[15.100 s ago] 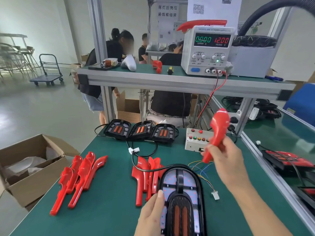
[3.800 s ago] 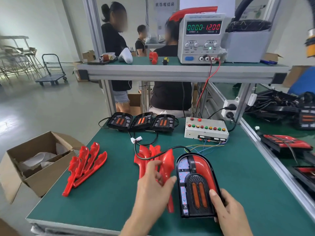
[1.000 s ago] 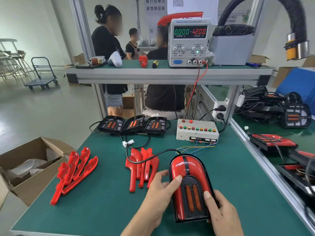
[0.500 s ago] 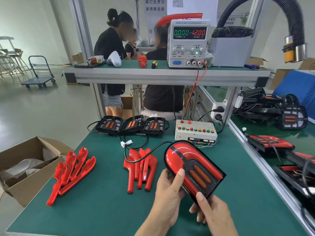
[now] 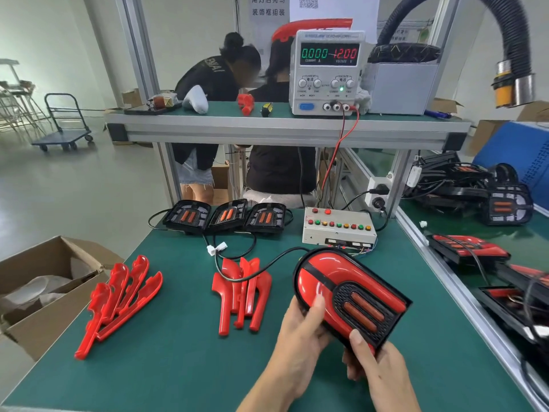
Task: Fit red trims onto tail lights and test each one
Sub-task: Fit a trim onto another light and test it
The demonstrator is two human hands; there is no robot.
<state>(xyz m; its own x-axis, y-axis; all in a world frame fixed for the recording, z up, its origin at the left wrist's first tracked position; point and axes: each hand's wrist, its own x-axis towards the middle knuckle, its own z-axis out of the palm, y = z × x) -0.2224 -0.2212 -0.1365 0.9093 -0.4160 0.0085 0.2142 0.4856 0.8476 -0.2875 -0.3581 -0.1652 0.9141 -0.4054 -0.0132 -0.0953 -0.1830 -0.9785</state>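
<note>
The tail light [image 5: 341,289], red trims fitted, is being held tilted above the desk [image 5: 178,352], just in front of the button box [image 5: 338,230]. It is being gripped by the left hand [image 5: 300,331] at its side and the right hand [image 5: 374,364] at its near end.

Your bench [image 5: 178,367] has a green mat. On it: one fan of red trims [image 5: 118,298] at left, a second pile [image 5: 240,292] mid-bench with a black cable lying across it. At the back, three black tail lights [image 5: 225,217] in a row, beside a button box [image 5: 338,230].
</note>
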